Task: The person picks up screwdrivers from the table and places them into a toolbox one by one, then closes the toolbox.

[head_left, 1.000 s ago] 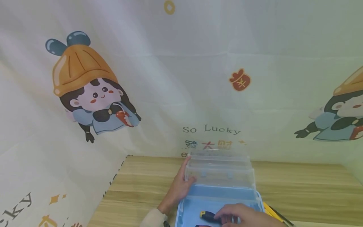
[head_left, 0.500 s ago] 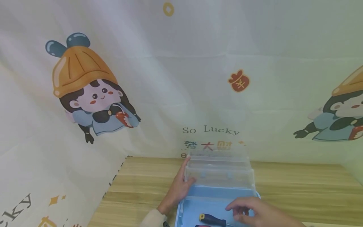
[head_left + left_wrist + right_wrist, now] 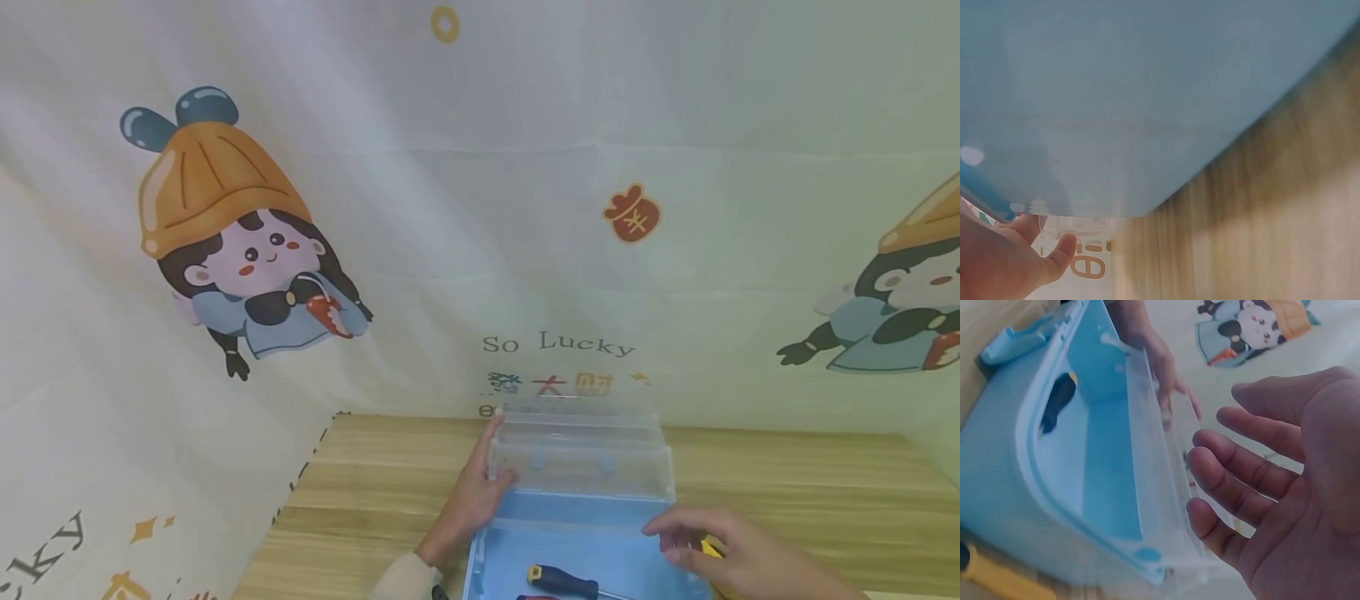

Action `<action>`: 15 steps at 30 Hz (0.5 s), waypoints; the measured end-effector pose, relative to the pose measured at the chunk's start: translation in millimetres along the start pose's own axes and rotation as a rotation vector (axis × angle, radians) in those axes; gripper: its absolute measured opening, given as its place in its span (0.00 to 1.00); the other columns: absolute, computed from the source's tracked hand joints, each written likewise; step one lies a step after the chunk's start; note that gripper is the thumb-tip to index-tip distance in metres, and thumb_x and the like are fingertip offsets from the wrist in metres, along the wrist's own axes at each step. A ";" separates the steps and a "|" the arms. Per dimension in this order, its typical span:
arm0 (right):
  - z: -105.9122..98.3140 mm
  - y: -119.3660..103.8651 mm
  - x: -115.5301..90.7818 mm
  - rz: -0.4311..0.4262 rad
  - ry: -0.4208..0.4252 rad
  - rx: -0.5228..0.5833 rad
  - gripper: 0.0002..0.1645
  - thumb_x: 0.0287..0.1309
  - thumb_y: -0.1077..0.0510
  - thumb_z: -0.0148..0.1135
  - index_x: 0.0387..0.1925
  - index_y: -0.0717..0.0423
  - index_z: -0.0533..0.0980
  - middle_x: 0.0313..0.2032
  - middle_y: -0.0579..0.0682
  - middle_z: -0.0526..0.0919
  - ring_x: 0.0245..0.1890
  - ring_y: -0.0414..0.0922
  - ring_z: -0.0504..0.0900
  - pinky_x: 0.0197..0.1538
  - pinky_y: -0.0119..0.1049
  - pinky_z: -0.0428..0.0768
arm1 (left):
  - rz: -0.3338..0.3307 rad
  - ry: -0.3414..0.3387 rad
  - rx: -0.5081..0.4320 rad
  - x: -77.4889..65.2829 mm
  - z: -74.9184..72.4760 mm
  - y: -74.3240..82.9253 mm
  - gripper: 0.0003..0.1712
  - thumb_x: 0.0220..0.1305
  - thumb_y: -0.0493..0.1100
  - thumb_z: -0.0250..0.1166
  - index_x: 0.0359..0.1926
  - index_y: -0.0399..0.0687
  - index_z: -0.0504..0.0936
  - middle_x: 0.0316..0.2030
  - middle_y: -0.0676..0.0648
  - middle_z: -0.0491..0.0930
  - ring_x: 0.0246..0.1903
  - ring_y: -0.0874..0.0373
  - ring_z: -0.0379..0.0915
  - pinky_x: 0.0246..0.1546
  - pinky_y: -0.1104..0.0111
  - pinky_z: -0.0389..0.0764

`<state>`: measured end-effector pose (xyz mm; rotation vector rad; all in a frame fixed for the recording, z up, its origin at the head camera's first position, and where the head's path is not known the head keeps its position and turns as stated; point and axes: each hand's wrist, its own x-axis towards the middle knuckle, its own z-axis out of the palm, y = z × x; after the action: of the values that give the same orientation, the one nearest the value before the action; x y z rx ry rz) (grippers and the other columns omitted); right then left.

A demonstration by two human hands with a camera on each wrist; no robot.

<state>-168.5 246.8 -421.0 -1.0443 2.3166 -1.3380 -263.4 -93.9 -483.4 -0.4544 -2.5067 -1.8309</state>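
A light blue plastic toolbox (image 3: 622,550) stands with its clear lid (image 3: 585,471) raised at the back. My left hand (image 3: 480,492) holds that lid by its left side, thumb in front and fingers behind. Inside the box lies a screwdriver (image 3: 562,580) with a dark blue, yellow-ended handle; a red item (image 3: 537,597) shows only partly at the bottom frame edge. Over the box's right edge is my right hand (image 3: 712,542), fingers loosely bent and holding nothing. In the right wrist view the right palm (image 3: 1310,506) faces the lid, apart from it.
A yellow tool (image 3: 1007,578) with a black end lies on the wooden table (image 3: 810,483) beside the box's right side, mostly covered by my hand in the head view. A blue latch (image 3: 1022,344) juts from the box front. A printed cloth (image 3: 525,208) hangs behind the table.
My right hand has moved right, away from the screwdriver, which now lies uncovered in the box. The left hand and lid have stayed in place.
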 end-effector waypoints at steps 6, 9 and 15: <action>-15.6 10.5 -12.0 0.098 0.046 -0.057 0.17 0.73 0.60 0.50 0.59 0.55 0.76 0.51 0.41 0.82 0.44 0.35 0.78 0.43 0.28 0.81 | 0.014 -0.003 0.000 -0.5 0.4 -0.8 0.44 0.69 0.36 0.57 0.77 0.72 0.49 0.77 0.49 0.53 0.73 0.42 0.53 0.69 0.38 0.54; -20.8 15.9 -17.6 0.105 0.062 -0.105 0.17 0.73 0.60 0.50 0.58 0.58 0.76 0.52 0.45 0.83 0.44 0.35 0.79 0.42 0.28 0.81 | 0.017 -0.002 0.001 -0.4 0.4 -0.9 0.44 0.69 0.36 0.57 0.78 0.67 0.49 0.77 0.48 0.53 0.73 0.41 0.54 0.69 0.37 0.55; -27.5 23.9 -30.9 0.231 0.066 -0.049 0.20 0.75 0.56 0.48 0.61 0.58 0.74 0.55 0.55 0.82 0.48 0.31 0.79 0.43 0.27 0.80 | 0.016 -0.004 0.000 -0.4 0.6 -0.7 0.44 0.69 0.35 0.57 0.77 0.69 0.49 0.77 0.48 0.53 0.73 0.42 0.53 0.70 0.38 0.54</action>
<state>-172.6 293.5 -429.8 -0.7285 2.4415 -1.2485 -263.1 -93.6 -484.3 -0.4772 -2.4982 -1.8260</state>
